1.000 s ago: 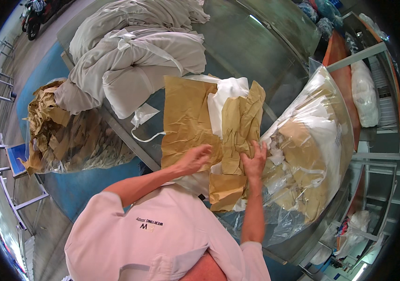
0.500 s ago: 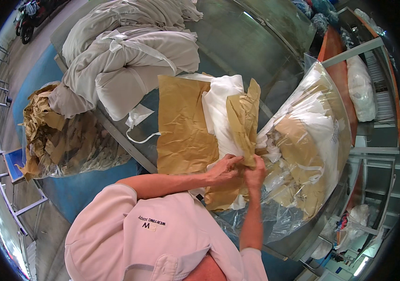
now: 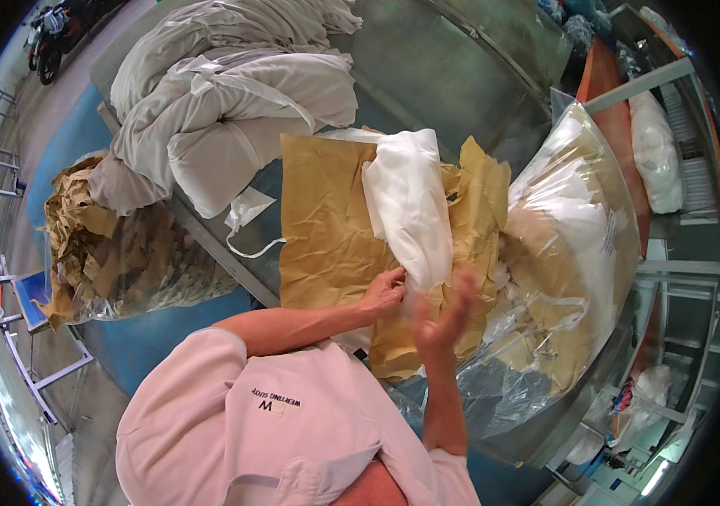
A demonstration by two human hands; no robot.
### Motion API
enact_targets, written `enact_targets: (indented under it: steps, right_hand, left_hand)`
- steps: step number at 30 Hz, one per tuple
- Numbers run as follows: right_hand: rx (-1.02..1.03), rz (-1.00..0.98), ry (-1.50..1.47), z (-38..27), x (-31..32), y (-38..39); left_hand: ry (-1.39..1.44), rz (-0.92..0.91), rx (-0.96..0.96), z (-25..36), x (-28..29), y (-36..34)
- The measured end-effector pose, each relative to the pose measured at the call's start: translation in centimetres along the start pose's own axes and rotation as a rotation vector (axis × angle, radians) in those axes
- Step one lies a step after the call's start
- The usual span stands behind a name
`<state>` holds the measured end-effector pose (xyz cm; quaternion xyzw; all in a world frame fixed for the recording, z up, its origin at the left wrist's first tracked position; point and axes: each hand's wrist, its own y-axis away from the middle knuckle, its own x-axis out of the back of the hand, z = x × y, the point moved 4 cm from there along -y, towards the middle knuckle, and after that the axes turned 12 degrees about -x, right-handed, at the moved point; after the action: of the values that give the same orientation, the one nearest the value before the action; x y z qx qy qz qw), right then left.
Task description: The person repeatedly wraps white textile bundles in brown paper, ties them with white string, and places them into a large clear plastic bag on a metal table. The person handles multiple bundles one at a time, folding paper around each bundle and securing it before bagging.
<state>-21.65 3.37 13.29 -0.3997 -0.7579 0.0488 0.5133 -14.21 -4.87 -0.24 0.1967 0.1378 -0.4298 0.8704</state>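
A folded white cloth (image 3: 410,198) lies lengthwise on a creased sheet of brown paper (image 3: 326,228). My left hand (image 3: 385,291) is at the cloth's near end, with its fingers closed on the edge there; exactly how much they grip is partly hidden. My right hand (image 3: 446,316) is raised over the near right part of the paper, slightly blurred, its fingers stretched out and nothing in them. Right of the cloth, the torn, crumpled paper flap (image 3: 478,198) lies spread outward.
A large clear plastic bag (image 3: 579,244) with brown paper and white material sits on the right. At upper left is a heap of grey-white fabric (image 3: 233,110) tied with a strip. Crumpled brown paper (image 3: 81,219) fills another clear bag on the left. Metal frames (image 3: 655,84) stand at right.
The right paper flap, earlier folded upright over the cloth in both hands, now lies opened to the right. My right hand has let go; my left hand has shifted slightly left.
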Motion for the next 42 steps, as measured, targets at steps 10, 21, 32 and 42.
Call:
enact_targets:
  steps: [10, 21, 32, 42]
  right_hand:
    - [-0.551, -0.521, -0.17, 15.2, -9.3, -2.8]
    - [-0.145, -0.378, 0.348, 6.8, -8.5, 0.5]
    - [-0.888, -0.675, -0.329, 16.2, -5.4, -2.2]
    - [-1.115, -0.62, -0.495, 19.5, -2.5, -3.6]
  left_hand:
    - [-0.357, 0.247, -0.074, -4.0, 3.4, 0.6]
    - [-0.826, 0.034, 0.338, -1.4, 2.8, -1.7]
    - [-0.856, 0.002, -0.104, -2.1, 2.3, 1.6]
    - [-1.067, -0.331, 0.155, -1.2, 1.5, 0.5]
